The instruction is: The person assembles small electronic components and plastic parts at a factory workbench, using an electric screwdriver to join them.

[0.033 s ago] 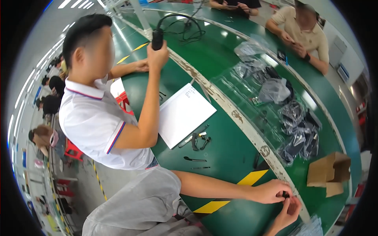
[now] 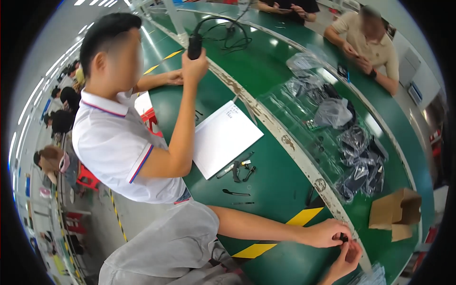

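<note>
At the lower right, my left hand (image 2: 324, 233) pinches a small black part (image 2: 343, 237) between thumb and fingertips. From below, my right hand (image 2: 348, 260) meets it, its fingertips closed at the same part. Fingers cover most of the piece, so its exact kind is hidden. Both hands are over the green table (image 2: 275, 190), by its worn pale edge strip. Left of them lie a thin curved black piece (image 2: 236, 193), a short dark strip (image 2: 243, 203) and several small black parts (image 2: 236, 172).
A co-worker in a white shirt (image 2: 118, 142) stands close on the left, raising a black handheld device (image 2: 194, 46). White paper (image 2: 228, 137) lies on the table. Beyond the strip are bagged black parts (image 2: 354, 142) and an open cardboard box (image 2: 380, 211). Other people sit across.
The view has shifted slightly. My hands keep their hold on the small black part, with hardly any visible movement.
</note>
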Tool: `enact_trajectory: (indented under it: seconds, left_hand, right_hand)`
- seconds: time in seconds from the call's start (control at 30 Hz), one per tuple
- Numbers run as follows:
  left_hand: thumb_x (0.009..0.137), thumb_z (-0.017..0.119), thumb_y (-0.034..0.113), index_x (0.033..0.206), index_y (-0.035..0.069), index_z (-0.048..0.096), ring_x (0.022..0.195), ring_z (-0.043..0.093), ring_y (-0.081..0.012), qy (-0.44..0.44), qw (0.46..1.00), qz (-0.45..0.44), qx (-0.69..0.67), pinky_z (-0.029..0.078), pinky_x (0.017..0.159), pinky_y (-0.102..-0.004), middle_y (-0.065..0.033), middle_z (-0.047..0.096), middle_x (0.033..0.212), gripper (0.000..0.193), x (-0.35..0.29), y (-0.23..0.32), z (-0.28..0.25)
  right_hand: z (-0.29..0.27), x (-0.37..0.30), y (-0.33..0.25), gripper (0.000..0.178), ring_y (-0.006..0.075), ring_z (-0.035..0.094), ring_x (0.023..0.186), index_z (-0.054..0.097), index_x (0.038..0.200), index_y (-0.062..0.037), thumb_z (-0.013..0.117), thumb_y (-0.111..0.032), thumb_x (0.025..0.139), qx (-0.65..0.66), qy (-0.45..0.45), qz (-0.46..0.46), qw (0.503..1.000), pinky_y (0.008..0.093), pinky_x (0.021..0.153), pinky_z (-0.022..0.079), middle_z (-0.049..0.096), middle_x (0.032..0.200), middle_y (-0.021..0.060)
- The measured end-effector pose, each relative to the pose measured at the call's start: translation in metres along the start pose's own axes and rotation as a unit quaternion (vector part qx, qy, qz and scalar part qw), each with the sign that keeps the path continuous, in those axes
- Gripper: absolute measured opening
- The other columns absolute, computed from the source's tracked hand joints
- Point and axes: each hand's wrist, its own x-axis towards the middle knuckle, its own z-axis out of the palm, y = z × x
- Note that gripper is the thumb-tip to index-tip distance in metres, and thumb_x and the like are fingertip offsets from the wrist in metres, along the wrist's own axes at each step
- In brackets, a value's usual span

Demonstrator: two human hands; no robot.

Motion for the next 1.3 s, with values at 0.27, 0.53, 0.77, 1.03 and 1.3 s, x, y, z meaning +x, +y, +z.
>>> enact_trajectory:
  seconds: [0.27, 0.53, 0.77, 1.03, 1.3]
  left_hand:
    - [0.084, 0.072, 0.004, 0.100, -0.003, 0.069, 0.074, 0.071, -0.0240, 0.029, 0.999, 0.036, -0.026, 0.056, 0.064, -0.0351, -0.0131, 0.068, 0.088, 0.018, 0.003, 0.000, 0.004]
    - [0.082, 0.070, 0.003, 0.095, -0.003, 0.071, 0.073, 0.071, -0.0255, 0.039, 0.996, 0.075, -0.001, 0.054, 0.062, -0.0359, -0.0152, 0.069, 0.085, 0.015, 0.008, -0.007, 0.011]
    - [0.083, 0.068, 0.004, 0.099, -0.002, 0.069, 0.069, 0.069, -0.0268, 0.048, 0.996, 0.074, 0.004, 0.052, 0.062, -0.0361, -0.0141, 0.070, 0.078, 0.017, 0.007, -0.005, 0.011]
    - [0.086, 0.064, -0.001, 0.100, -0.003, 0.067, 0.071, 0.070, -0.0207, 0.029, 0.994, 0.046, -0.090, 0.054, 0.063, -0.0312, -0.0111, 0.072, 0.082, 0.014, 0.008, -0.007, 0.007]
    - [0.084, 0.069, 0.000, 0.097, -0.003, 0.071, 0.069, 0.070, -0.0150, 0.022, 0.991, 0.025, -0.126, 0.054, 0.062, -0.0282, -0.0103, 0.072, 0.079, 0.014, 0.009, 0.002, -0.001]
  right_hand:
    - [0.001, 0.003, -0.019, 0.013, 0.0191, 0.067, 0.084, 0.070, 0.098, 0.0060, 0.075, -0.003, 0.090, -0.046, 0.044, -0.054, 0.997, 0.0322, 0.081, 0.056, 0.073, 0.095, 0.0119]
    - [0.001, 0.004, -0.018, 0.011, 0.0223, 0.067, 0.088, 0.067, 0.101, 0.0071, 0.071, 0.000, 0.092, -0.037, 0.029, -0.097, 0.994, 0.0337, 0.082, 0.057, 0.070, 0.097, 0.0155]
    - [0.002, 0.009, -0.008, 0.010, 0.0222, 0.067, 0.090, 0.066, 0.102, 0.0069, 0.068, 0.000, 0.094, -0.062, 0.022, -0.135, 0.989, 0.0328, 0.079, 0.058, 0.070, 0.100, 0.0171]
    - [0.004, 0.010, -0.010, 0.011, 0.0218, 0.068, 0.085, 0.065, 0.105, 0.0063, 0.065, -0.001, 0.097, -0.040, 0.006, -0.148, 0.988, 0.0314, 0.074, 0.058, 0.071, 0.100, 0.0167]
    - [-0.004, 0.011, -0.004, 0.009, 0.0181, 0.063, 0.071, 0.065, 0.100, 0.0051, 0.066, -0.002, 0.095, -0.027, 0.018, -0.134, 0.990, 0.0297, 0.066, 0.053, 0.069, 0.086, 0.0130]
